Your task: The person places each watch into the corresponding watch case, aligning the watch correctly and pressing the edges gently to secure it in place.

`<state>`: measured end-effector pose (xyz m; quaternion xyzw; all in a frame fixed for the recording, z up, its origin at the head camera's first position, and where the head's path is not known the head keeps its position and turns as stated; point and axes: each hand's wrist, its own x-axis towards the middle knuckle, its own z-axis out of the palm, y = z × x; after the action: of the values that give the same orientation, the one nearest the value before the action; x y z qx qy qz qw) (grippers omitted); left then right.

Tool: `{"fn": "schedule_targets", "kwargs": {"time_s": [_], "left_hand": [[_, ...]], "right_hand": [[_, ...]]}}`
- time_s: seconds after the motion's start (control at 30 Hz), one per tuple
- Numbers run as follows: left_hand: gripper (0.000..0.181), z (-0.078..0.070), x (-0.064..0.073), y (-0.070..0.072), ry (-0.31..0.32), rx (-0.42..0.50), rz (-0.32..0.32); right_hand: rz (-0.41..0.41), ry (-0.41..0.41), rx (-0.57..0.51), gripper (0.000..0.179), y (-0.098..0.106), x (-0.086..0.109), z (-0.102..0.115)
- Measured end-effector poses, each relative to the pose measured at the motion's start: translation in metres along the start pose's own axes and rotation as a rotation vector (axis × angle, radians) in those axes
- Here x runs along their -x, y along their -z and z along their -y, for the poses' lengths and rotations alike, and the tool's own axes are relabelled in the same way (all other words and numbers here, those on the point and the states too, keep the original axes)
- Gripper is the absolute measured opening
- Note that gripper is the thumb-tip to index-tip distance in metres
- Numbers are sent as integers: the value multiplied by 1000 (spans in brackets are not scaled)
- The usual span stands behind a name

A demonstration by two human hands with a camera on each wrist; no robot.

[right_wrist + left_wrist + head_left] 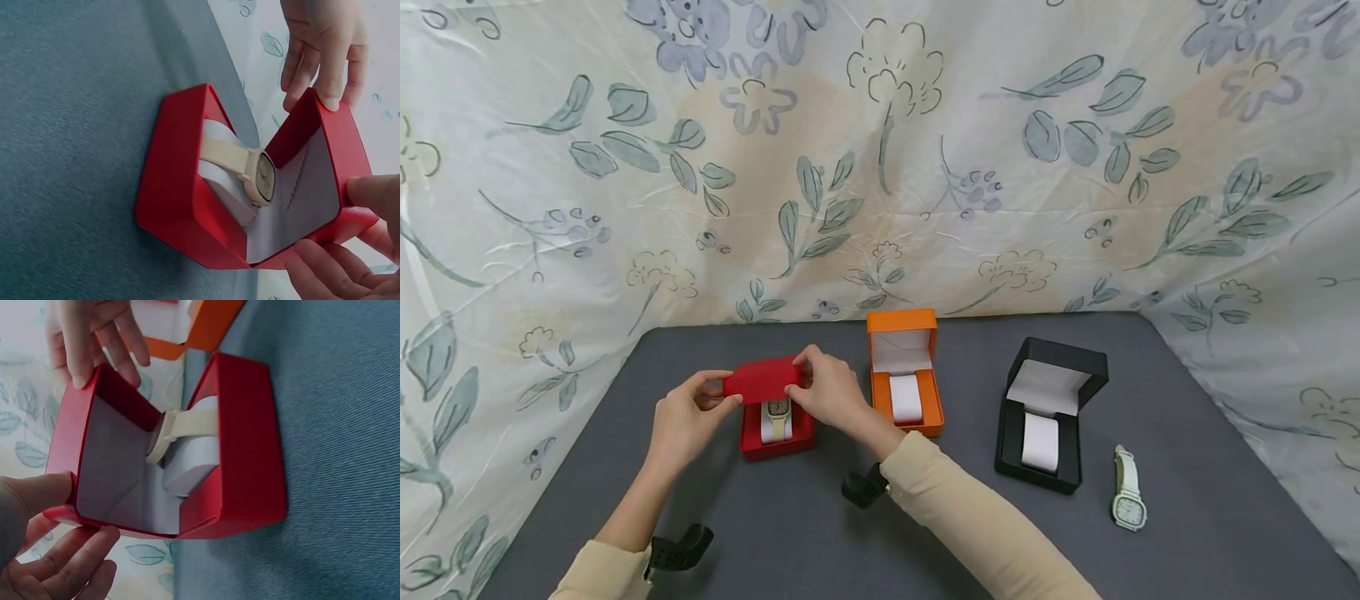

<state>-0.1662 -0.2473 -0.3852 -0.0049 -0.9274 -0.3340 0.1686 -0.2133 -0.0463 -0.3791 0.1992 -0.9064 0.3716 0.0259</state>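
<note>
A red watch box (777,448) stands at the left of the table, its lid (763,382) tilted partway over the base. Inside, a cream-strapped watch (264,178) is wrapped round a white cushion (190,467). My left hand (688,415) pinches the lid's left end between thumb and fingers. At the lid's right end, my right hand (835,390) grips the edge in the same way. Both wrist views show the lid's pale lining and the watch face turned toward it.
Right of the red box stands an open orange watch box (931,408) with a white cushion. Farther right is an open black watch box (1037,478), also with a white cushion. A pale green watch (1127,498) lies on the grey table (1210,500) beside it. Floral cloth (955,242) hangs behind.
</note>
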Motion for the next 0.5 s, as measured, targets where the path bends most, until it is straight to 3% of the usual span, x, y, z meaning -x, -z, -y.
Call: {"fn": "schedule_targets", "kwargs": {"time_s": [0.5], "left_hand": [[38, 6, 21, -16, -62, -40, -70]], "right_hand": [[-53, 35, 12, 35, -16, 20, -9]]}}
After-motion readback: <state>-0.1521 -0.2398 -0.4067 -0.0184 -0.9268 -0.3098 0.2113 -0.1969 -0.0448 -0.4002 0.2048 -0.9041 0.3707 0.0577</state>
